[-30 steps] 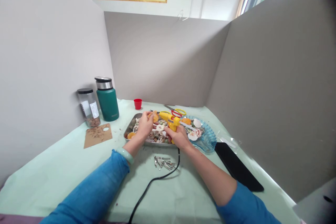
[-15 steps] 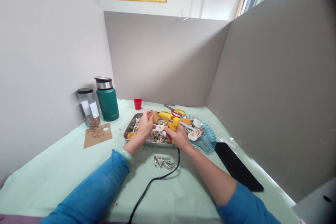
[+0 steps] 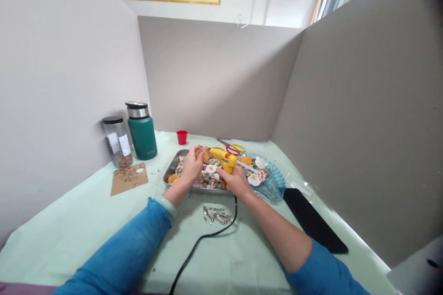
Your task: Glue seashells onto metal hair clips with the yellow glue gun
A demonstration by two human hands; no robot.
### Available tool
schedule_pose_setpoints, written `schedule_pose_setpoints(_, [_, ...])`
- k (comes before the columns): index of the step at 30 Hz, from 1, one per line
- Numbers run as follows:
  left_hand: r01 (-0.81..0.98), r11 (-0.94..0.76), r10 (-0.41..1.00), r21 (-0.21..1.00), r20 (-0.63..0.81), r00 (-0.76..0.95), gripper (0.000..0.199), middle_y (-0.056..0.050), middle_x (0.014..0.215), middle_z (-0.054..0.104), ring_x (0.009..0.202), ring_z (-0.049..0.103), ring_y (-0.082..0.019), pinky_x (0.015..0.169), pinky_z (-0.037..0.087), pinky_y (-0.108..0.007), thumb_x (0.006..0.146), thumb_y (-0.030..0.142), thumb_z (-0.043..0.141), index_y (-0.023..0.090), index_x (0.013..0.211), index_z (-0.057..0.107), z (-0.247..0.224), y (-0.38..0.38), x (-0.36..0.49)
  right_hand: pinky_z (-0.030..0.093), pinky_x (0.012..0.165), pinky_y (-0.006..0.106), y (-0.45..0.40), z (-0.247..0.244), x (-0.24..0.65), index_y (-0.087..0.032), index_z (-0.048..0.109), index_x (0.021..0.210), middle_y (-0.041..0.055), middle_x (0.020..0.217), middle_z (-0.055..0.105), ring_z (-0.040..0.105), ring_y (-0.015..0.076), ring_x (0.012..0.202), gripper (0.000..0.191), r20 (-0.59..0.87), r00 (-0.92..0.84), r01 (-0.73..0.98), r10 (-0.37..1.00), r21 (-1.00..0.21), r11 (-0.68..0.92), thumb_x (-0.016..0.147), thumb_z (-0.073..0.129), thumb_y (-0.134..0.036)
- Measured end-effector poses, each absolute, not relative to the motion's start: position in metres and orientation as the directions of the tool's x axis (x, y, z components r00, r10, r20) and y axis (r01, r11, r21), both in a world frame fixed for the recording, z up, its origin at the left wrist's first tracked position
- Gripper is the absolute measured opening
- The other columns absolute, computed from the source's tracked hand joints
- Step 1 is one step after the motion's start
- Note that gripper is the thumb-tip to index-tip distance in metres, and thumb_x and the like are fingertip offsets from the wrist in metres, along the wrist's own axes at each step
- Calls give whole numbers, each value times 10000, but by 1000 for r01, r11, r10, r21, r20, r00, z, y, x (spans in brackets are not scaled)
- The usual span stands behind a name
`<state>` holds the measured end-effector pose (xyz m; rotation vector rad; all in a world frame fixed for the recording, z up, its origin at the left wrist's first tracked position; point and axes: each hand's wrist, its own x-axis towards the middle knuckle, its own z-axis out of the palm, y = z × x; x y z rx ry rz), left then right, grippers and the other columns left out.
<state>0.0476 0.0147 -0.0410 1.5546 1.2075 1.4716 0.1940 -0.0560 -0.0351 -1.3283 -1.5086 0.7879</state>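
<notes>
Yellow glue gun (image 3: pixel 224 159) is in the R hand (image 3: pixel 237 180), fingers clamped round its grip, nozzle aimed L at the orange shell (image 3: pixel 205 153). L hand (image 3: pixel 191 165) has that shell pinched in its fingertips, held up over the metal tray (image 3: pixel 207 190); can't tell if nozzle & shell touch. V. little change vs. the last half sec.: both hands in approx. same spots, gun at same angle, shell's tilt maybe slightly diff. So it's a near-steady hold, w/ gun & shell kept close together.

Tray sits mid-bench, full of mixed small shells; another orange one at its L end. Blue plate (image 3: pixel 276 185) is just R of it, w/ white, orange & speckled shells on top. Glue stick (image 3: pixel 246 166) pokes out the gun's back, over the plate. Black cable (image 3: pixel 199 240) runs from near the tray, past the metal clips (image 3: pixel 216 215), to the bench's near edge.

Rest of the bench (image 3: pixel 256 262): red cup (image 3: pixel 182 137) nr far edge, L of centre; scissors (image 3: pixel 233 150) nr far edge behind the tray; green bottle (image 3: pixel 142 137) & clear jar (image 3: pixel 117 145) twd far L corner, brown card (image 3: pixel 128 179) in front; black slab (image 3: pixel 314 221) along the R edge.
</notes>
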Motion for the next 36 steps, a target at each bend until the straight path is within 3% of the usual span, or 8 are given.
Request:
schedule_pose_setpoints(8, [48, -337, 939, 940, 339, -50, 184, -64, 874, 627, 556, 648, -133, 426, 503, -223, 865, 255, 504, 161, 1020, 473, -49, 23, 47, 415, 494, 255, -56, -35, 195, -195, 540, 500, -18, 381, 497, 489, 132, 411, 318, 225, 34, 375, 974, -906, 196, 762, 543, -375])
schedule_pose_setpoints(36, [44, -318, 947, 947, 320, -39, 144, -28, 766, 619, 532, 646, -147, 416, 502, -228, 856, 219, 504, 166, 989, 489, -44, 19, 48, 407, 476, 258, -55, -38, 195, -190, 544, 478, -20, 365, 499, 487, 130, 386, 334, 250, 40, 354, 967, -909, 220, 761, 559, -368])
